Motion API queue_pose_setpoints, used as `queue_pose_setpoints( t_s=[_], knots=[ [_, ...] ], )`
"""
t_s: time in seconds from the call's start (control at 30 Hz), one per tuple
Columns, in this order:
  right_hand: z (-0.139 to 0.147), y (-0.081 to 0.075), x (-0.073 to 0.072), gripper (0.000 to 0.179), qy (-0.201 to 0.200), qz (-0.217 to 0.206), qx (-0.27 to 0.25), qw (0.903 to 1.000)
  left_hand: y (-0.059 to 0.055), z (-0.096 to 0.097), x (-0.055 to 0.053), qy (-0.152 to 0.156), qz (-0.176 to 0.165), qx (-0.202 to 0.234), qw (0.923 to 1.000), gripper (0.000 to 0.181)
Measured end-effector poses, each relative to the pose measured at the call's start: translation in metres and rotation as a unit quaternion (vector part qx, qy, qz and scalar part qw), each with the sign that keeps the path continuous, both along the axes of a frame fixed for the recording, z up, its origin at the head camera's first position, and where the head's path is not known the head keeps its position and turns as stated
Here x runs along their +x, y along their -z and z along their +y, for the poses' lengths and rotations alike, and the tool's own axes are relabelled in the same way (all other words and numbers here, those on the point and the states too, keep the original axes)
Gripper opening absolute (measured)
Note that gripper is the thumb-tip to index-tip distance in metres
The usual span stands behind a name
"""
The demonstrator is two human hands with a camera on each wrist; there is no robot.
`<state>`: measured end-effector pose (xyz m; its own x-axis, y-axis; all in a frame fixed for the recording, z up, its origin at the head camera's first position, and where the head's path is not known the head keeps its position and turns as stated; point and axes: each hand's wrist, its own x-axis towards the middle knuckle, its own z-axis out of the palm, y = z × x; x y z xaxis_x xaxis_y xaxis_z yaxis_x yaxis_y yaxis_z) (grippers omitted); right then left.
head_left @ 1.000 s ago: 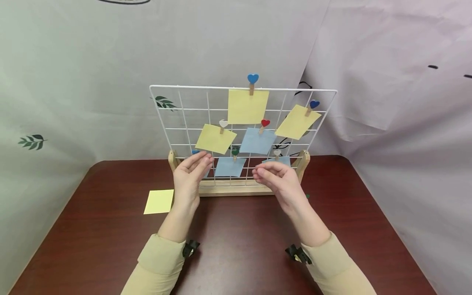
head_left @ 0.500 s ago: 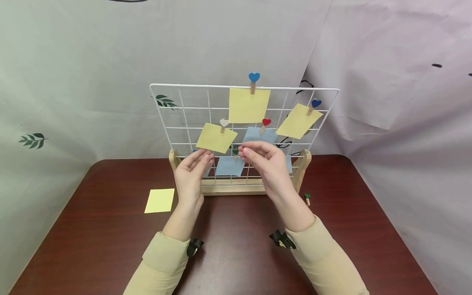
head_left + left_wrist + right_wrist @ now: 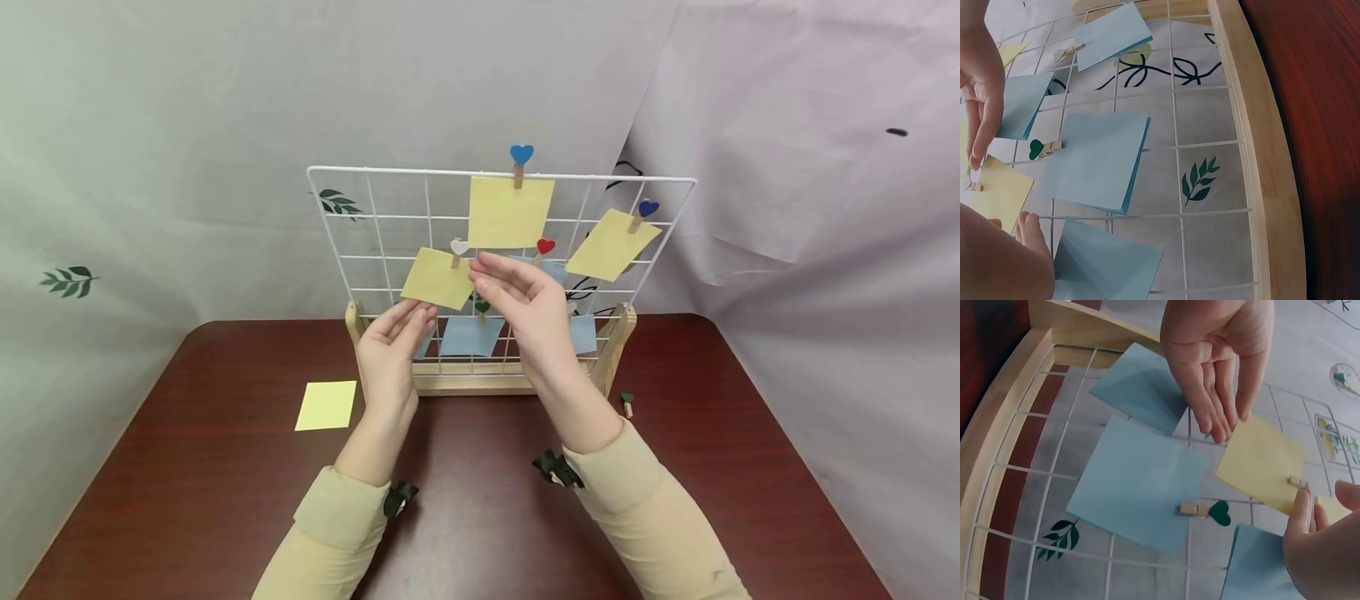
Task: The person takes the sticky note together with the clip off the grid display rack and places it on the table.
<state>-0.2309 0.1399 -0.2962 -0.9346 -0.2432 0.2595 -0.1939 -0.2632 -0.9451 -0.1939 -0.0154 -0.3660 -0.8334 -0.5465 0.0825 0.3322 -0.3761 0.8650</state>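
Note:
A yellow sticky note [image 3: 437,279] hangs tilted on a white wire grid rack [image 3: 420,172], under a wooden clothespin [image 3: 460,247] with a white heart. My left hand [image 3: 388,358] pinches its lower left edge, thumb and fingertips together there. Raised to the note's other side, my right hand [image 3: 538,321] has its fingertips right at the edge beside the clothespin, slightly parted. The right wrist view shows its fingers [image 3: 1301,509] against the note [image 3: 1260,464], close to the clip [image 3: 1299,482]. Behind the right hand, a blue note [image 3: 551,271] with a red heart clothespin [image 3: 545,247] is partly hidden.
More yellow notes [image 3: 512,212] and blue notes [image 3: 471,336] hang around on heart clothespins. A loose yellow note [image 3: 326,406] lies on the dark table [image 3: 480,467] at left. At right lies a green heart clothespin [image 3: 627,405]. A wooden base [image 3: 472,385] supports the grid.
My right hand has moved left and up, from the lower right of the grid to the yellow note's right edge. The left hand stays at the note. The green clothespin on the table is uncovered.

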Motion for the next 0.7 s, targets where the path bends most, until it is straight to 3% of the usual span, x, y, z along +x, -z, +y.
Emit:
queue_pose_setpoints(
  t_s=[0.27, 0.47, 0.7],
  knots=[
    [-0.0052, -0.0085, 0.004, 0.038, 0.011, 0.015, -0.003, 0.9998, -0.0042, 0.0005, 0.0001, -0.002, 0.005, 0.004, 1.0, 0.025],
    [-0.006, -0.011, 0.0069, 0.038, 0.02, 0.033, 0.012, 0.9992, -0.0039, -0.0012, -0.0013, -0.007, 0.006, -0.002, 1.0, 0.012],
    [-0.0069, -0.0097, 0.0078, 0.035, 0.039, 0.067, 0.041, 0.9961, -0.0078, -0.0074, -0.0028, -0.022, 0.027, -0.003, 0.9994, 0.02]
  ],
)
